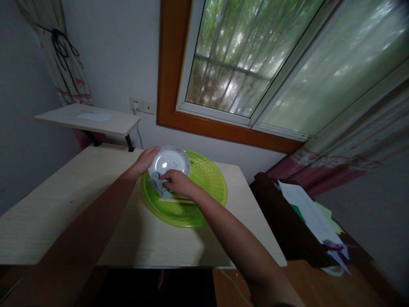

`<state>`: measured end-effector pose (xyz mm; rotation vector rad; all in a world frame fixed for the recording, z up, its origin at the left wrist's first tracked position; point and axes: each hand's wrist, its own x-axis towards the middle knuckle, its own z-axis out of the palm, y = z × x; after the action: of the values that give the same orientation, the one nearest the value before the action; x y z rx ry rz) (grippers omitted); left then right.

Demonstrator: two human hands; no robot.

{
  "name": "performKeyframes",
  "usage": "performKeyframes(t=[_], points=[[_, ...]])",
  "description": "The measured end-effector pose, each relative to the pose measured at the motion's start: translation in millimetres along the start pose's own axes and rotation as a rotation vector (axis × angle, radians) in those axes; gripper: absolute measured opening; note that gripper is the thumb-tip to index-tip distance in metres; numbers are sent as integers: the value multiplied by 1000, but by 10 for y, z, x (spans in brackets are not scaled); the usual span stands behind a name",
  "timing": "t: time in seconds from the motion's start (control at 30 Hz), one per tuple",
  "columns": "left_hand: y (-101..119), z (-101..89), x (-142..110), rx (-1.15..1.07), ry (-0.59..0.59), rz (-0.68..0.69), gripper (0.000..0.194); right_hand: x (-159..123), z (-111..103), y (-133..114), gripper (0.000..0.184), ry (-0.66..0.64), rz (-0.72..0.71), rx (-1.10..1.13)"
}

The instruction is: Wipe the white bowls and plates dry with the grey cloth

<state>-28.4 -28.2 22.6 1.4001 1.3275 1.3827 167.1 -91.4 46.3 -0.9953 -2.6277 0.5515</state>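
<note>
A white plate (174, 159) with a patterned rim is tilted toward me over the left part of a green plastic basket (213, 187). My left hand (146, 160) grips the plate by its left edge. Pinched in my right hand (179, 182) is a grey-blue cloth (157, 183), which touches the lower left of the plate and hangs down below it. Beneath my right hand, chopsticks (179, 201) lie in the basket; the hand and forearm hide part of them.
The basket stands on a light wooden desk (159, 243). A raised shelf (111, 123) with a paper label (94, 116) is at the back left. A window (236, 55) is behind the desk. To the right, papers (306, 209) lie on a dark brown piece of furniture (271, 213).
</note>
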Motion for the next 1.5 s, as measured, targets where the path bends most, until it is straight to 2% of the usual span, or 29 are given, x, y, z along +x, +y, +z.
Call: performKeyframes(t=[0.1,0.23,0.37,0.43,0.53,0.73,0.83,0.97,1.07,1.2,1.5], points=[[-36,-6,33,26,12,28,66,146,97,-35,31,45,34,25],[-76,-14,68,73,37,36,60,181,134,-117,33,91,-14,45],[-40,-9,50,108,24,17,61,66,111,-187,50,107,-92,-18],[-3,-3,23,114,13,15,62,0,96,-177,47,89,-122,-58],[47,5,-16,81,-8,29,60,-84,49,-92,32,27,-120,-64],[99,22,-51,79,-9,49,61,-136,-83,154,29,-117,-97,-26],[102,26,-53,59,-4,51,60,-58,-67,190,28,-121,-124,-26],[72,16,-16,48,0,36,59,124,19,138,22,-53,-190,-16],[50,-6,26,107,20,43,54,260,66,74,27,30,-174,-12],[71,-32,26,178,-14,19,51,399,74,20,28,146,-163,-21],[60,-14,-19,34,-27,-18,70,530,6,137,40,457,32,-57]])
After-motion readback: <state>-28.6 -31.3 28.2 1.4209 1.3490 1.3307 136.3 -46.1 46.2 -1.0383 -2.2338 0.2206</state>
